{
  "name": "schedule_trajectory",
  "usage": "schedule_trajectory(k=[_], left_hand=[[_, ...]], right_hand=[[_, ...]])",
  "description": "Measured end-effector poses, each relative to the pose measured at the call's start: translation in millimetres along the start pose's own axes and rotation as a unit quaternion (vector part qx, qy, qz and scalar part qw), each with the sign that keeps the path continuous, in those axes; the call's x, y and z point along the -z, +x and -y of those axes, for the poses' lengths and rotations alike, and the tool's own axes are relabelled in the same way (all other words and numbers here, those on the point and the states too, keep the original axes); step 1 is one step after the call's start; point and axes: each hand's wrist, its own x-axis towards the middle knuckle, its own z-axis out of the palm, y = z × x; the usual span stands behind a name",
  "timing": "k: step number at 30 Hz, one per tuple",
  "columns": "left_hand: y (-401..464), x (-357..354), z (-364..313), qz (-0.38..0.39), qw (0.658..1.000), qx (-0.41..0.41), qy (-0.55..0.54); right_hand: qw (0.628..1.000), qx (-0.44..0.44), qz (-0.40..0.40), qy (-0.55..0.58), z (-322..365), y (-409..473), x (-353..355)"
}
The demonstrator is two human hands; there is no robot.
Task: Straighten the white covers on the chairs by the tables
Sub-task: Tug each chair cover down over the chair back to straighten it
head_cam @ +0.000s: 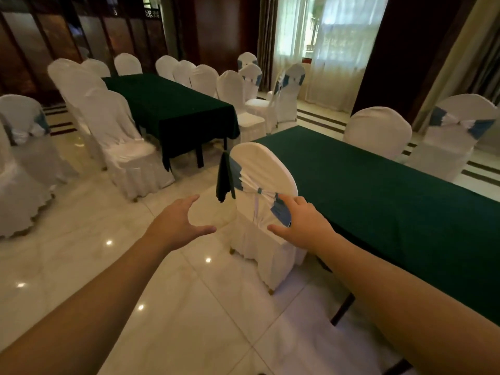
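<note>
Banquet hall: rows of white-covered chairs, green-clothed tables.

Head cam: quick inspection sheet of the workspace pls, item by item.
Surface: glossy tiled floor; two tables with green cloths, near table, far table.
Job's things: nearest chair in white cover, blue sash on its back; more covered chairs around both tables.
Clutter: nothing seen.
Grippers: left hand open, apart from chair; right hand open, at the sash, contact unclear.
Cables: nothing seen.
Surroundings: curtained window, dark wall panels.
</note>
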Motion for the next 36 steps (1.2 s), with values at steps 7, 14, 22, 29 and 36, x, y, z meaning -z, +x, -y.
schedule_trajectory(k=[7,14,22,29,36], left_hand=[[187.2,-12.3,3.9,0.007,0.997,-0.065,0.028],[375.0,-25.9,-25.3,0.059,0.992,-0.108,0.039],[512.3,-67.2,-59.1,0.150,0.969,-0.192,0.036],[603.4,-113.0,-63.5,0.257,0.920,-0.294,0.017],[658.2,-143.8,-47.1,0.331,0.859,-0.385,0.061]], right_hand=[[0.998,-0.052,-0.037,0.004,-23.2,158.4,-26.2],[0.992,-0.119,-0.044,0.005,-56.9,299.5,-19.1],[0.974,-0.221,-0.052,-0.007,-81.7,376.3,-14.7],[0.947,-0.319,-0.030,-0.005,-86.0,405.6,-33.9],[0.897,-0.440,0.024,0.020,-69.1,423.7,-67.3]])
